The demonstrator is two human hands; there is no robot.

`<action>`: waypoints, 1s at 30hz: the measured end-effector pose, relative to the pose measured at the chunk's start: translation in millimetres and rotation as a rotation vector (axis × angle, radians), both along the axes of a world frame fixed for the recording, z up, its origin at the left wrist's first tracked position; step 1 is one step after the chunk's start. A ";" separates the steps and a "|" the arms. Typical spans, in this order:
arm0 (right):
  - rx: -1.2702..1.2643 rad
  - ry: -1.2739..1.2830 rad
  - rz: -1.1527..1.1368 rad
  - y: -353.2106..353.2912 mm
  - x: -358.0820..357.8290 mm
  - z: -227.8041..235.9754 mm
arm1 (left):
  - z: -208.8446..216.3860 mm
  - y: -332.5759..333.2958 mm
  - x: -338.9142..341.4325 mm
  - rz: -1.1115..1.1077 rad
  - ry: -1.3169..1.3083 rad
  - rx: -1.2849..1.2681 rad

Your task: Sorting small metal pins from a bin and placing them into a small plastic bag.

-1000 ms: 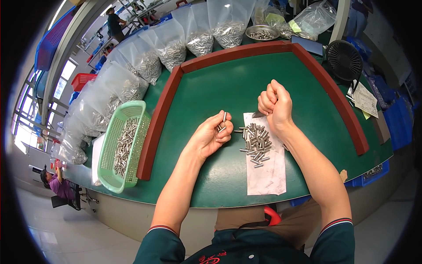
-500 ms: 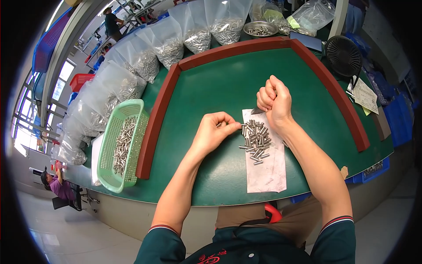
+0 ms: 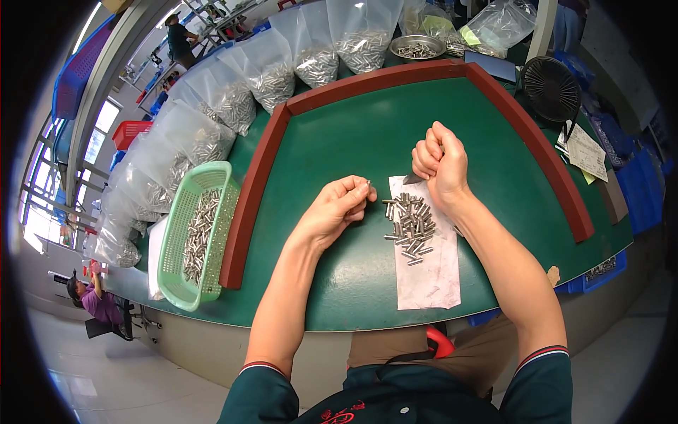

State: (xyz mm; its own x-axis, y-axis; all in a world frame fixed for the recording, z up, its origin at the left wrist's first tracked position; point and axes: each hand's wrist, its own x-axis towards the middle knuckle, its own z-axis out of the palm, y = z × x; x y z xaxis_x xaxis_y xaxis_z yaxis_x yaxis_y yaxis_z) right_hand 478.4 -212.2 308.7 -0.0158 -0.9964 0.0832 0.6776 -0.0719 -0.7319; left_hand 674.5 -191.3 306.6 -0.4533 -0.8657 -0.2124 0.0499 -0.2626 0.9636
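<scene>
A pile of short metal pins (image 3: 412,225) lies on a stained white paper strip (image 3: 428,286) on the green tabletop. Just left of the pile, my left hand (image 3: 337,209) is raised with thumb and forefinger pinched on a small metal pin (image 3: 369,182), of which only a tip shows. My right hand (image 3: 443,164) is curled in a fist above the strip's far end. Out of its little-finger side juts a dark, pointed, blade-like tool (image 3: 412,179); the rest of it is hidden in the fist.
Left of a raised red-brown border (image 3: 254,191) stands a green basket (image 3: 166,258) of pins. Clear bags of pins (image 3: 272,74) line the far left side. Beyond the border sit a metal bowl (image 3: 418,56) of pins and a black fan (image 3: 551,88). Two people work farther off.
My left hand has drawn back leftward from the pile and turned upward, with a pin between its fingertips. My right hand and its tool have hardly moved.
</scene>
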 end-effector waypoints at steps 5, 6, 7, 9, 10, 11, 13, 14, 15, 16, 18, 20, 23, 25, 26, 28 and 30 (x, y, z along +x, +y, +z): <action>0.002 -0.004 -0.002 -0.5 0.0 0.4 | -4.0 -1.8 -3.8 0.029 0.280 0.229; -0.003 -0.003 -0.002 -0.7 -0.7 0.8 | -1.5 -1.5 -4.8 0.026 0.279 0.228; -0.007 -0.001 -0.002 -0.9 -1.4 1.4 | 0.7 -1.1 -5.7 0.060 0.330 0.271; -0.005 -0.002 -0.002 -1.4 -0.6 0.3 | -0.4 -0.8 -4.4 0.098 0.382 0.314; -0.002 -0.002 -0.002 -1.7 -0.3 0.1 | -2.8 -1.3 -3.0 0.133 0.439 0.371; -0.003 -0.002 -0.001 -1.6 0.0 0.0 | -4.3 -1.5 -1.8 0.168 0.496 0.428; -0.001 0.002 0.001 -1.5 -0.2 0.2 | -4.8 -2.4 -0.1 0.147 0.552 0.457; -0.002 0.002 0.003 -1.5 -0.2 0.1 | -4.6 -2.7 0.5 0.125 0.606 0.488; -0.002 0.001 0.003 -1.4 -0.3 0.0 | -4.1 -2.7 0.6 0.125 0.607 0.486; -0.002 0.000 0.003 -1.3 -0.5 -0.2 | -3.7 -2.6 -0.1 0.110 0.644 0.515; -0.002 -0.004 0.007 -2.1 -0.1 -1.9 | -3.2 -2.6 0.4 0.099 0.680 0.538; 0.003 0.000 0.004 -1.6 -0.6 -2.2 | -5.0 -2.7 0.8 0.074 0.678 0.550; 0.014 0.038 0.011 -0.6 -1.5 -0.5 | -6.5 -3.6 1.4 0.059 0.689 0.545; 0.013 0.037 0.012 -0.5 -0.9 0.1 | -6.7 -3.8 2.4 0.053 0.693 0.547; 0.015 0.038 0.009 -0.8 -1.0 0.3 | -7.0 -4.0 2.4 0.058 0.696 0.559; 0.009 0.017 0.006 -2.3 -1.2 -1.9 | -6.7 -3.7 1.8 0.063 0.701 0.569; 0.004 -0.004 0.002 -3.5 -1.1 -3.2 | -6.5 -3.3 1.0 0.080 0.719 0.599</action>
State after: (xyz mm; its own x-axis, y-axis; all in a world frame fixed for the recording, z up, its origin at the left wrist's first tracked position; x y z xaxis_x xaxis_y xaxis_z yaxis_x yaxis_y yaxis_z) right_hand 477.4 -215.7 305.5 -0.0138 -0.9967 0.0794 0.6807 -0.0676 -0.7294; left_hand 675.5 -194.6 300.1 -0.5931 -0.7367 -0.3249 0.6198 -0.6753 0.3997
